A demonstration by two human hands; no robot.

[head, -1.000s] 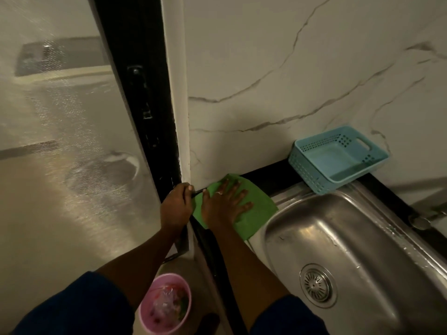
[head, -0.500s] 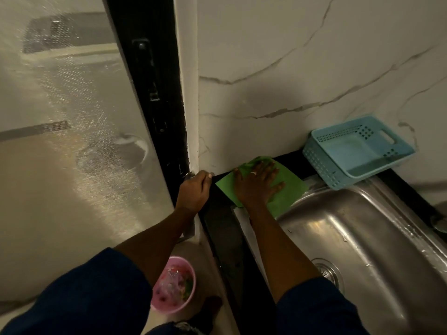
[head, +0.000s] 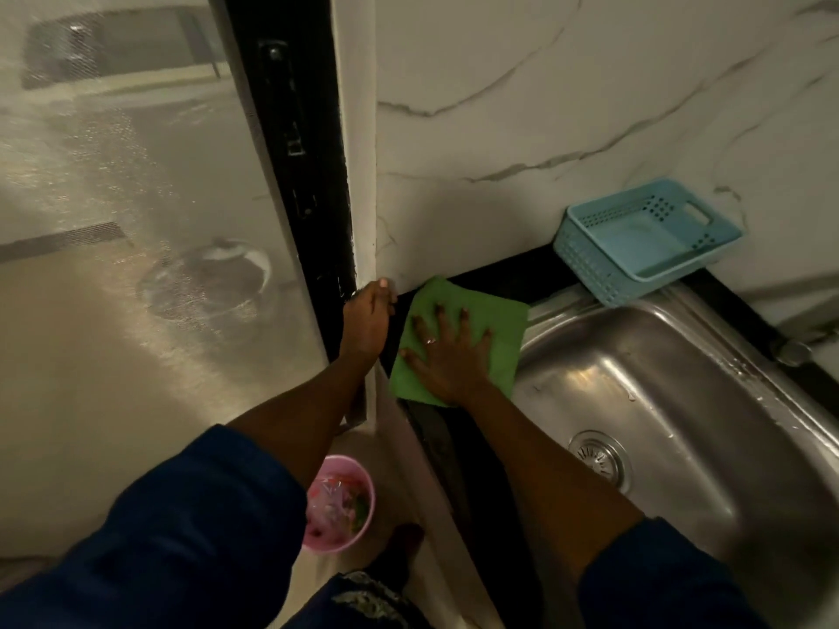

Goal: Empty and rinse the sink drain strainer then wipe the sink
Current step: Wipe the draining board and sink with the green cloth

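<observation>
Dim white veined marble wall (head: pixel 567 106), frosted glass door (head: pixel 136 220)

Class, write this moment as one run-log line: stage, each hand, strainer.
stage: wiping counter | right hand: flat on green cloth | left hand: on wall corner | strainer: in sink drain

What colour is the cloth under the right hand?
Green, plain with no pattern. The cloth shows best in the head view, flat under the right hand.

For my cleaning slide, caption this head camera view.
Right hand pressing a green cloth flat on the dark counter beside the steel sink.
</observation>
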